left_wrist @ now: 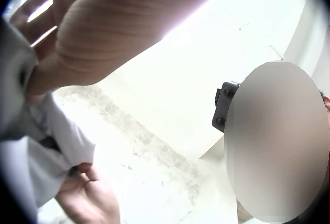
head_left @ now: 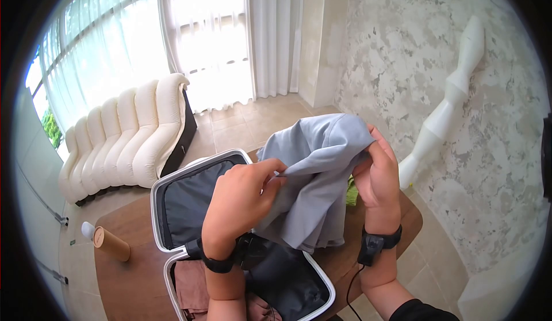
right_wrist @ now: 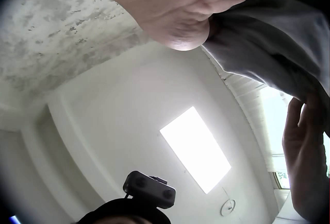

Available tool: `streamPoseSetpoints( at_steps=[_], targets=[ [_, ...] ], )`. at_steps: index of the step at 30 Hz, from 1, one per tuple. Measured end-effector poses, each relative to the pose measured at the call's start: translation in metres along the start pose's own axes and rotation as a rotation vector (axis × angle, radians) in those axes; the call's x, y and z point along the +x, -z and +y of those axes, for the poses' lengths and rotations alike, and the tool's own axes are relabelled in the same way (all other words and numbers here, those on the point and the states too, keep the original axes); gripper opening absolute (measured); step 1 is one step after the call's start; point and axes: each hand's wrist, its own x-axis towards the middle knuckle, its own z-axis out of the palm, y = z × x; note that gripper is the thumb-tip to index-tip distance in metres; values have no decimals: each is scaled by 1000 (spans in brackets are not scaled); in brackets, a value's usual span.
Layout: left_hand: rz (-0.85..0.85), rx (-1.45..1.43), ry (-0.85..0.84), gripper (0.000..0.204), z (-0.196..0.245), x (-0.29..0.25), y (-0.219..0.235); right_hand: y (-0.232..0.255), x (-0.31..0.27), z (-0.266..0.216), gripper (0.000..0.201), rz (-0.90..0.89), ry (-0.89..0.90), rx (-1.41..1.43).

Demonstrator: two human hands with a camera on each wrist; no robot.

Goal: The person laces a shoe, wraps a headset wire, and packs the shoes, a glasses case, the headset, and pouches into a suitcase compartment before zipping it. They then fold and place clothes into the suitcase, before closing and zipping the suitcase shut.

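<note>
Grey-blue cloth (head_left: 313,191), smooth and softly folded, drapes from the pinching left hand (head_left: 238,197) and right hand (head_left: 380,177)

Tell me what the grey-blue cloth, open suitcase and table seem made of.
Grey-blue cloth: matte fabric, judging by its soft folds; fibre unclear. Open suitcase: its smooth pale rim suggests plastic or metal; the dark lining looks like thin fabric. Table: brown with streaky grain, so wood or wood-look laminate, low sheen.

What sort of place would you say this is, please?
Probably a living room or lounge, given the cream padded sofa, the sheer window curtains and the wooden table.
</note>
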Motion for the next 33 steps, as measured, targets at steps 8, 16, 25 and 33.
streamPoseSetpoints(
  at_steps=[8,16,25,33],
  targets=[
    [468,-28,54,12,3,10,-6,-5,-4,-7,24,67,45,-89],
    [955,-73,-43,14,0,11,1,-39,-32,-20,77,-403,-49,-1012],
    [612,-283,-207,22,12,-2,6,-20,-9,22,28,-558,251,-1170],
    [537,296,62,64,7,9,-12,-7,-12,2,20,-156,199,-285]
  ],
)
